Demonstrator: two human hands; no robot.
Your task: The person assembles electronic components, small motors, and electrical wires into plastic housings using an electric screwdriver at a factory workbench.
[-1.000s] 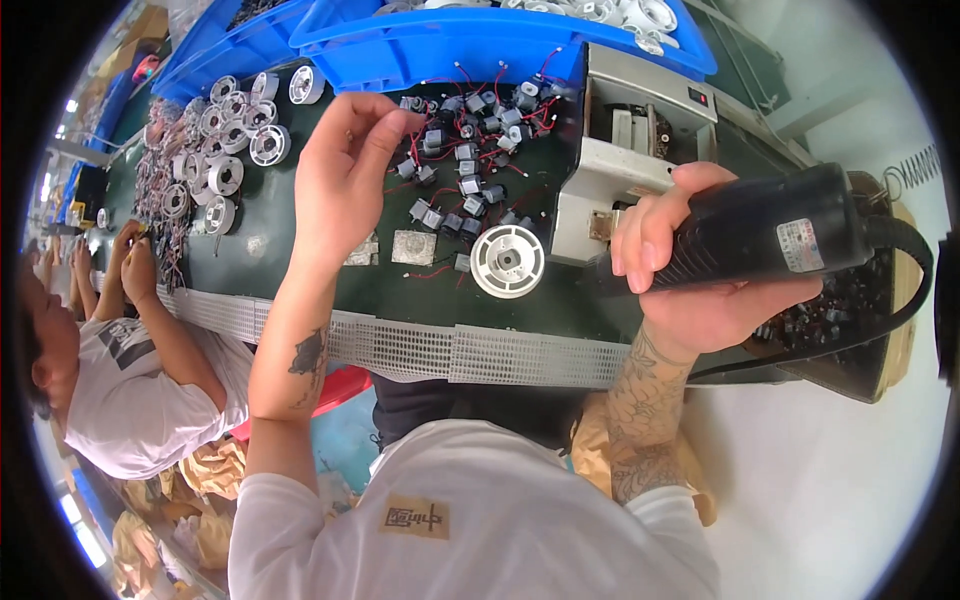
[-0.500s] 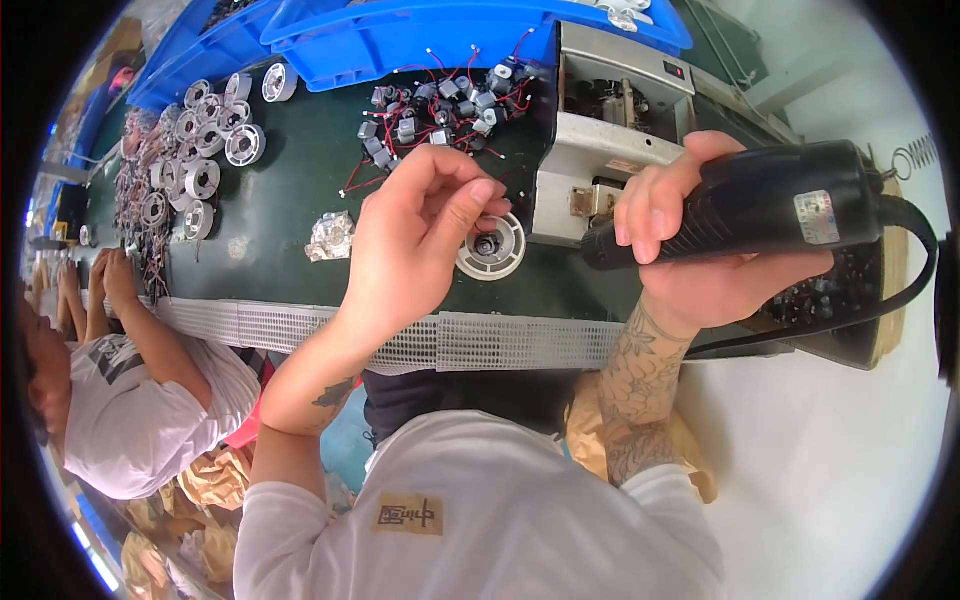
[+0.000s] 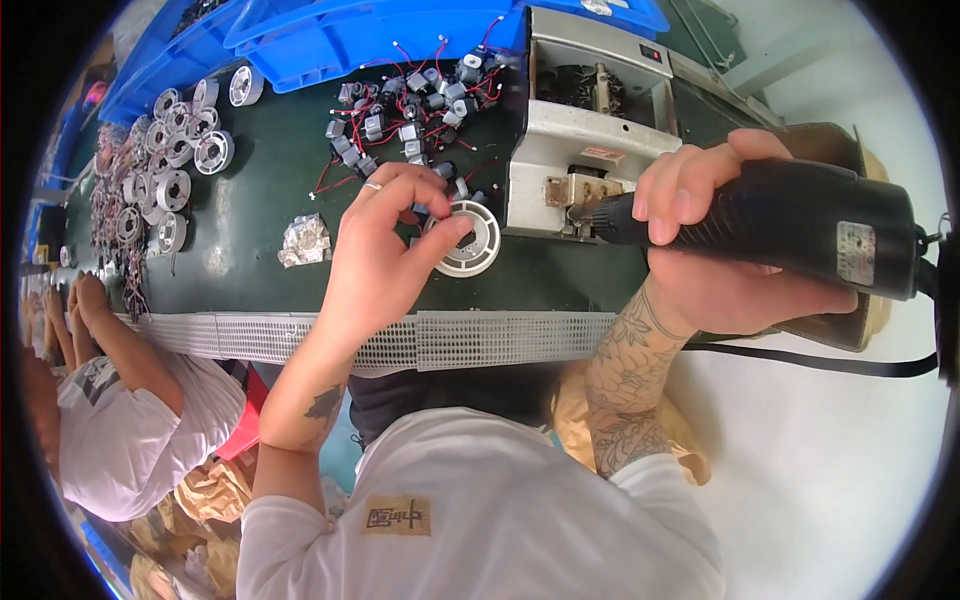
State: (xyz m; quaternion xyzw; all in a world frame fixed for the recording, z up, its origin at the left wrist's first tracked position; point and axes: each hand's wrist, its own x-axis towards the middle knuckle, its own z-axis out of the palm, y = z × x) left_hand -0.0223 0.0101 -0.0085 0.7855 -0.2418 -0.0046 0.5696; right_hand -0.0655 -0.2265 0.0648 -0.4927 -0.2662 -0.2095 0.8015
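My right hand (image 3: 715, 230) is wrapped round a black corded electric screwdriver (image 3: 800, 215), held almost level. Its front end points left, at the small metal outlet (image 3: 580, 190) of a grey screw feeder (image 3: 560, 140); whether it touches is hard to tell. My left hand (image 3: 385, 240) is closed over the left side of a white round spoked housing (image 3: 482, 240) on the green bench. The thumb reaches onto the housing's middle, and the other fingers curl by its far left rim. Whatever lies under those fingers is mostly hidden.
Small grey motors with red wires (image 3: 410, 110) lie in a heap beyond my left hand. Crumpled foil (image 3: 304, 241) sits to its left. More white housings (image 3: 172, 190) and wires are farther left, near a co-worker (image 3: 130, 420). Blue bins (image 3: 380, 40) line the back.
The view has shifted slightly. The screwdriver's front end has come to the feeder's outlet. My left hand has lowered from above the housing onto its left side, thumb on the middle.
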